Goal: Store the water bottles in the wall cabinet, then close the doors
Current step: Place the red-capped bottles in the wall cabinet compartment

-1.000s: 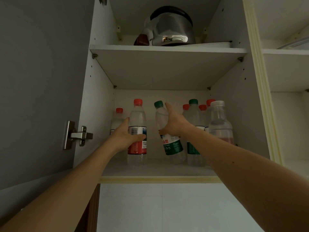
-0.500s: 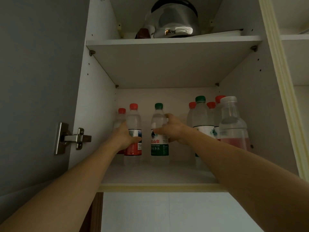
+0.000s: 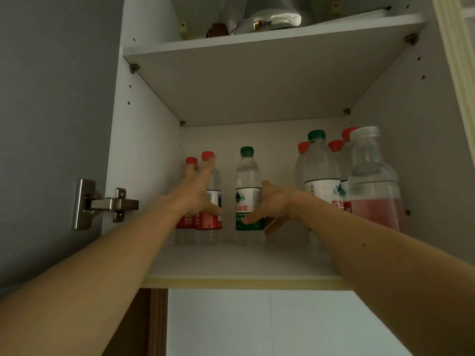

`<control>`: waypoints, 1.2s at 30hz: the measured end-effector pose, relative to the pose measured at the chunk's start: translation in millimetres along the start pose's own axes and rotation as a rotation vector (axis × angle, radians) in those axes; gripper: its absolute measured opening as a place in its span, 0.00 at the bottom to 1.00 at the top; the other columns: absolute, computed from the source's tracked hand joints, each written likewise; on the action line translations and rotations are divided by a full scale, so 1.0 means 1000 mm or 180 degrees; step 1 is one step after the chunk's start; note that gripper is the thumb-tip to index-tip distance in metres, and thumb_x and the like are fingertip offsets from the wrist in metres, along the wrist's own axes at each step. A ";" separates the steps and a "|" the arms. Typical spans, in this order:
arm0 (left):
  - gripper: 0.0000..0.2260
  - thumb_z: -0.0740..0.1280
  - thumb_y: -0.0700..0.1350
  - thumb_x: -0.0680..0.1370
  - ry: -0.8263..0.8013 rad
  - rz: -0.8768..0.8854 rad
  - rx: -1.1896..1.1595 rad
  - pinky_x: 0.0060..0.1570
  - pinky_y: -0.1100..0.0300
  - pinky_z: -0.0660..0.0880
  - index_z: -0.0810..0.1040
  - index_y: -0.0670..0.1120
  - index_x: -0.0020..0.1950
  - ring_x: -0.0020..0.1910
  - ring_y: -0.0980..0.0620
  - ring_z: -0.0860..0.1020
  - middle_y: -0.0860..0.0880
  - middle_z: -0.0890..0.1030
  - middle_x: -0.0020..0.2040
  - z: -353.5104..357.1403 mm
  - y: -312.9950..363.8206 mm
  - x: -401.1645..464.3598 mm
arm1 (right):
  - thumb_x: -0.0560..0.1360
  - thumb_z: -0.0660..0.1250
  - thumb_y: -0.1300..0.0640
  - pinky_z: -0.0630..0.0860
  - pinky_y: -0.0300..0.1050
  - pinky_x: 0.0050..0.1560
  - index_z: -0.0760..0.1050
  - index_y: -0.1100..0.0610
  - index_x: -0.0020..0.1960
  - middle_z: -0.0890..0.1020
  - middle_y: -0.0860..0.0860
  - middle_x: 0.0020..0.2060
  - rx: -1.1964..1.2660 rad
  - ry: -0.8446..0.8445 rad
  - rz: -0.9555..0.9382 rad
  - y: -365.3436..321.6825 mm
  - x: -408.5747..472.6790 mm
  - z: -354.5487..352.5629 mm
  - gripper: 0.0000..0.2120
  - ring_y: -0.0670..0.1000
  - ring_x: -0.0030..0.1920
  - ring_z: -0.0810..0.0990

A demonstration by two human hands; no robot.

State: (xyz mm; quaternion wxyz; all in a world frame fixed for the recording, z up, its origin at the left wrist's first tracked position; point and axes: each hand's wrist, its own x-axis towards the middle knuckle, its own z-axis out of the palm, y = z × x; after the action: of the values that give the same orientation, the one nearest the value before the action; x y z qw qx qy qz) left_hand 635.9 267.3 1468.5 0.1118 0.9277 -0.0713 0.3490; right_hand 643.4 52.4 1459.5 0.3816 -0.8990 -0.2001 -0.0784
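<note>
Inside the open wall cabinet, on its lower shelf (image 3: pixel 231 263), a red-capped water bottle (image 3: pixel 212 199) stands upright beside another red-capped one (image 3: pixel 190 165) at the back left. My left hand (image 3: pixel 198 194) is in front of them, fingers spread, thumb against the red label. A green-capped bottle (image 3: pixel 248 186) stands upright in the middle. My right hand (image 3: pixel 272 209) is open just to its right, fingertips touching its green label. Several more bottles (image 3: pixel 320 176) are grouped at the right.
A clear bottle with pink liquid (image 3: pixel 372 186) stands at the shelf's front right. A metal kettle (image 3: pixel 272 16) sits on the upper shelf. The open left door carries a steel hinge (image 3: pixel 108 204). White wall tiles (image 3: pixel 270 322) lie below the cabinet.
Both hands have let go of their bottles and spread their fingers. The green-capped bottle, tilted a second ago, now stands upright. The view has moved closer.
</note>
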 end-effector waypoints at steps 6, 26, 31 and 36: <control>0.64 0.82 0.57 0.64 -0.0174 0.0075 0.0956 0.75 0.37 0.50 0.34 0.61 0.80 0.80 0.37 0.43 0.39 0.41 0.82 0.008 -0.010 0.010 | 0.67 0.81 0.60 0.84 0.59 0.49 0.63 0.54 0.68 0.79 0.57 0.59 -0.0028 0.0069 -0.0041 0.001 -0.003 0.001 0.37 0.59 0.55 0.83; 0.60 0.76 0.67 0.66 0.0289 0.0436 0.1631 0.74 0.35 0.48 0.35 0.56 0.80 0.79 0.38 0.49 0.41 0.52 0.80 0.027 -0.035 0.017 | 0.70 0.78 0.62 0.82 0.60 0.56 0.64 0.58 0.67 0.77 0.58 0.61 -0.0163 0.0356 -0.0017 -0.003 0.005 0.013 0.32 0.60 0.61 0.79; 0.55 0.72 0.66 0.72 0.0428 0.0527 0.1973 0.74 0.36 0.54 0.36 0.52 0.81 0.78 0.36 0.52 0.39 0.52 0.80 0.024 -0.035 0.010 | 0.72 0.78 0.59 0.84 0.59 0.52 0.65 0.58 0.65 0.78 0.59 0.58 -0.0436 0.0355 0.0052 -0.011 0.011 0.021 0.29 0.60 0.56 0.82; 0.54 0.69 0.69 0.71 0.0457 0.0613 0.2135 0.74 0.37 0.56 0.35 0.52 0.81 0.78 0.36 0.54 0.39 0.53 0.80 0.022 -0.035 0.009 | 0.73 0.77 0.60 0.85 0.55 0.45 0.75 0.56 0.51 0.83 0.59 0.49 -0.0573 0.0157 0.0149 -0.015 0.023 0.018 0.12 0.58 0.46 0.85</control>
State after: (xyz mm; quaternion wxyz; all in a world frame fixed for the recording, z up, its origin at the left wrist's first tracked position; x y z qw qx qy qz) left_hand 663.8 295.0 1452.7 -0.2277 0.8749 -0.0318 0.4263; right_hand 657.6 81.0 1463.6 0.3059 -0.9318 -0.1618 -0.1092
